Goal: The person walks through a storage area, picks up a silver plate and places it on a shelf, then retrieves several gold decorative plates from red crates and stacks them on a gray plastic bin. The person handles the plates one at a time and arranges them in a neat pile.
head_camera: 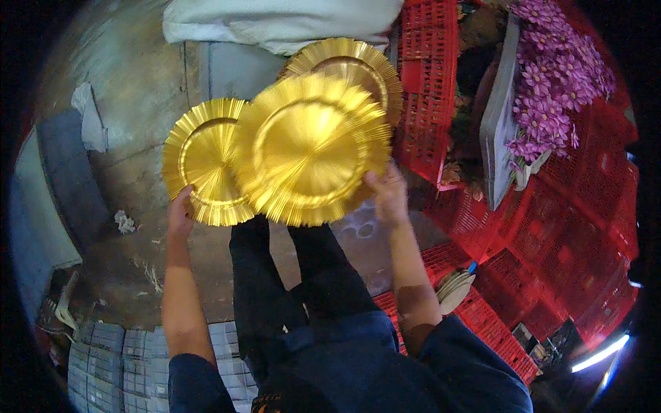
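Observation:
My left hand [182,210] grips the lower left rim of a round gold charger plate [209,165] with a pleated, fluted edge. In my right hand [388,193] is the lower right edge of a larger-looking gold plate [312,149] of the same kind, its rim blurred. This plate overlaps the right side of the left one and hides part of it. Behind them, a further gold fluted plate [356,59] shows only its upper part; what supports it is hidden. Both held plates face up towards me, above my legs.
A grey box-like surface [232,67] and white cloth [284,20] lie beyond the plates. Red plastic crates [426,82] stand at right, with purple artificial flowers [552,88] beside a grey panel [500,113]. Grey crates [134,361] sit lower left. Scraps [124,221] litter the floor.

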The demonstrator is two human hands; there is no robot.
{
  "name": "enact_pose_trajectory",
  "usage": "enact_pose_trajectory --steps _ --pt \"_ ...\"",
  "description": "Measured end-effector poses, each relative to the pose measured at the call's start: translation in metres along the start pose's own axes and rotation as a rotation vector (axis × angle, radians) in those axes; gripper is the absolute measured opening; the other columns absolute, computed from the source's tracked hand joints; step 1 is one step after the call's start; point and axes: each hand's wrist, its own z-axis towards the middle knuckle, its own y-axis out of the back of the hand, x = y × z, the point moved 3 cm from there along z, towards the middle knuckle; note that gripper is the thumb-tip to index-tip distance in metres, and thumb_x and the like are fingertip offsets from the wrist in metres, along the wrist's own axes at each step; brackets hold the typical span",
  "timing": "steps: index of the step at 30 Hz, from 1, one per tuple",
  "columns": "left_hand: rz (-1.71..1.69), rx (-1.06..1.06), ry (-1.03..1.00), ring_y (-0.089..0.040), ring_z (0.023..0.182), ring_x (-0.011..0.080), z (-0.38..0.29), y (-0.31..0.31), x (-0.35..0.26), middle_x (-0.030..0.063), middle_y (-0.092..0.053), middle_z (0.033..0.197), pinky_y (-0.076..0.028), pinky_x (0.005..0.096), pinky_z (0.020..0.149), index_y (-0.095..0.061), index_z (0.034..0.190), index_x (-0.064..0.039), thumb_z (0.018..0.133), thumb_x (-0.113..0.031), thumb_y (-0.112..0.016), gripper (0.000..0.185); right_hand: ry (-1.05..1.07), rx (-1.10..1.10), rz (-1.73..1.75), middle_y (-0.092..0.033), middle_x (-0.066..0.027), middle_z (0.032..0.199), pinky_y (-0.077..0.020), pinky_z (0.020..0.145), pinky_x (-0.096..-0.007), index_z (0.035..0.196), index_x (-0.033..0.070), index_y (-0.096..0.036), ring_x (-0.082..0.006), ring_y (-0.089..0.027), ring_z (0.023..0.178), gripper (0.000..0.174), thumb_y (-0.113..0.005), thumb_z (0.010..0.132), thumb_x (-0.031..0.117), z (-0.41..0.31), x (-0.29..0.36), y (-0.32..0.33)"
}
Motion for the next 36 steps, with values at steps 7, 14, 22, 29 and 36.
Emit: enact_pose_trajectory --steps 7,14,22,29,36 --pt "-0.248 -0.037 0.036 -0.054 0.120 0.0250 -0.017 -0.016 -0.023 0.0068 -0.054 0.133 -0.045 0.0420 0.102 -0.044 0.139 -0.006 0.099 -0.050 -0.045 0.059 0.067 0.271 -0.434 -0.063 -0.0143 0.119 -0.0468 0.095 -0.0342 0.127 -0.002 -0.053 -0.0189 -0.059 0.110 0.049 -0.074 0.084 0.013 -0.006 -0.042 -0.119" --pt "0.214 -0.189 0.021 -0.058 0.113 0.0223 -0.008 -0.013 -0.018 0.0084 -0.057 0.129 -0.048 0.0386 0.095 -0.048 0.135 -0.005 0.090 -0.028 -0.069 0.055 0.405 -0.537 -0.807 -0.056 -0.0214 0.120 -0.0407 0.101 -0.0448 0.122 -0.004 -0.054 -0.0414 -0.051 0.114 0.068 -0.083 0.072 0.032 0.060 -0.007 -0.028" --pt "0.066 -0.342 -0.143 -0.061 0.104 0.0208 -0.015 -0.016 -0.016 0.0060 -0.062 0.117 -0.050 0.0371 0.090 -0.056 0.125 -0.003 0.083 -0.020 -0.078 0.050 0.189 -0.613 -1.062 -0.070 -0.0149 0.095 -0.0505 0.086 -0.0412 0.110 -0.003 -0.061 -0.0301 -0.066 0.094 0.076 -0.081 0.068 0.056 0.121 -0.042 0.036" --pt "0.012 -0.355 -0.227 -0.060 0.105 0.0214 -0.010 -0.020 -0.012 0.0065 -0.062 0.118 -0.049 0.0366 0.091 -0.053 0.129 -0.001 0.082 -0.023 -0.079 0.058 0.458 -0.448 -0.201 -0.067 -0.0085 0.101 -0.0513 0.085 -0.0348 0.119 0.001 -0.053 -0.0233 -0.064 0.089 0.045 -0.075 0.081 0.005 0.088 -0.013 0.051" --pt "-0.062 -0.108 -0.097 -0.059 0.108 0.0221 0.029 -0.021 -0.058 0.0097 -0.057 0.126 -0.049 0.0372 0.092 -0.047 0.135 -0.002 0.086 -0.036 -0.074 0.066 0.297 0.064 -0.112 -0.066 -0.0089 0.106 -0.0520 0.087 -0.0352 0.119 0.002 -0.057 -0.0221 -0.065 0.095 0.036 -0.066 0.084 0.001 0.024 0.029 -0.003"
